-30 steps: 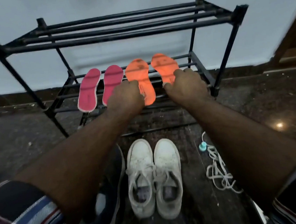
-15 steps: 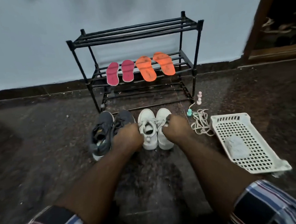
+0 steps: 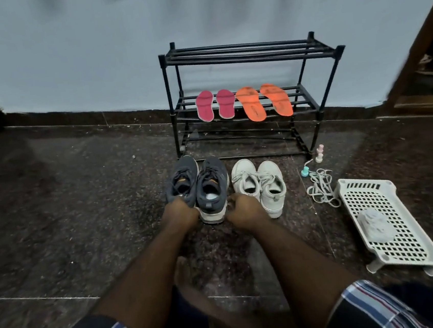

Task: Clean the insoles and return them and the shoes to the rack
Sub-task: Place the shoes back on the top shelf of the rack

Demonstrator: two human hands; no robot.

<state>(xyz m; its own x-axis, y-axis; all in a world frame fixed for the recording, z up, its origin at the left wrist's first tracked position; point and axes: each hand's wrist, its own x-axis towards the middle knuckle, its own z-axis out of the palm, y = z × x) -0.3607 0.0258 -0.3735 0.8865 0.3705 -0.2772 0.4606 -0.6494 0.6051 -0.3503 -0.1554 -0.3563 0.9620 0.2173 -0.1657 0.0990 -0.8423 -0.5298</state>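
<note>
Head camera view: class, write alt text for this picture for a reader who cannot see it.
A person's left hand and right hand reach to the heels of dark grey sneakers on the floor, beside white sneakers. Behind, a black shoe rack holds pink insoles and orange insoles on its middle shelf.
</note>
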